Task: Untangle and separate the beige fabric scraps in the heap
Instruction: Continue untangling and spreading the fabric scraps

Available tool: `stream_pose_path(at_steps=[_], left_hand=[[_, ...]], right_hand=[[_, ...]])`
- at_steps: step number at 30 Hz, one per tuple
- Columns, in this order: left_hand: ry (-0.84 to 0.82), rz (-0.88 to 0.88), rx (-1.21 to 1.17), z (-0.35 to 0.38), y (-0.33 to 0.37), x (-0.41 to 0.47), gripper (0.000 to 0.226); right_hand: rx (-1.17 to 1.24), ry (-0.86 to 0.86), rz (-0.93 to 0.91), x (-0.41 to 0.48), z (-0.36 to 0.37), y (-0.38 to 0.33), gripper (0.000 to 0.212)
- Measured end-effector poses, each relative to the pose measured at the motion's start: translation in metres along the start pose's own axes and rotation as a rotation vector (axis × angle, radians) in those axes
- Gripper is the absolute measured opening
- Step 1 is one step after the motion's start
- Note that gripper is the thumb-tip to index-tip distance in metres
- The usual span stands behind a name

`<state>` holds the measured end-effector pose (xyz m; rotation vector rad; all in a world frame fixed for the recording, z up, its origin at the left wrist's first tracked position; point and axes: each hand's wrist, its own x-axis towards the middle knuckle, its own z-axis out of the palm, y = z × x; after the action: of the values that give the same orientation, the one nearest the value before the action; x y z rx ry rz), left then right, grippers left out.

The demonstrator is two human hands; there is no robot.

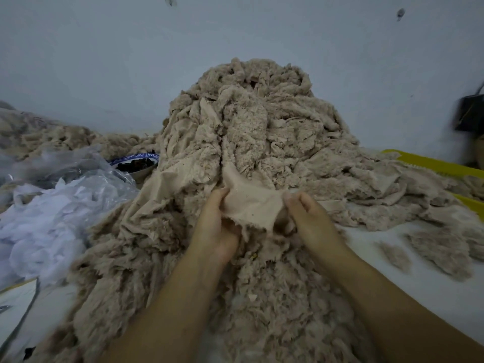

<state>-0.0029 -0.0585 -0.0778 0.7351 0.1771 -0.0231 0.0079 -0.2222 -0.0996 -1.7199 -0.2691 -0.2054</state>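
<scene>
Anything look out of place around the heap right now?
Yes: a blue-rimmed bowl of dark bits sits against the heap at its left edge, its rim partly covered by fabric. Pulled scraps could tip it.

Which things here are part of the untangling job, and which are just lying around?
In the job: beige heap; beige scrap, pinched by left hand and right hand.
Lying about: white scraps, clear plastic, patterned bowl, yellow tray.

**Around the work area**

White scraps (39,231) and a clear plastic bag (78,166) lie at the left. Just beyond them sits a blue-rimmed bowl (131,157) holding dark pieces. At the far right are a yellow tray (432,163) and a black object (470,113), against the pale wall (104,61).
</scene>
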Motion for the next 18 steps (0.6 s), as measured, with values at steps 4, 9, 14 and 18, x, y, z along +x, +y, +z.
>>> stream_pose_path(at_steps=[4, 9, 14, 18], left_hand=[[0.032, -0.013, 0.041, -0.001, 0.000, -0.002, 0.022], [-0.245, -0.140, 0.375, 0.008, -0.004, -0.017, 0.052], [-0.166, -0.098, 0.523, 0.011, -0.012, -0.019, 0.026], [-0.099, -0.063, 0.181, 0.009, -0.004, -0.014, 0.025]], right_hand=[[0.167, 0.125, 0.095, 0.006, -0.005, -0.002, 0.033], [-0.011, 0.084, -0.087, 0.001, -0.002, -0.007, 0.023], [-0.013, 0.075, -0.156, -0.002, -0.001, -0.004, 0.012], [-0.191, 0.166, -0.271, -0.005, -0.005, -0.007, 0.024]])
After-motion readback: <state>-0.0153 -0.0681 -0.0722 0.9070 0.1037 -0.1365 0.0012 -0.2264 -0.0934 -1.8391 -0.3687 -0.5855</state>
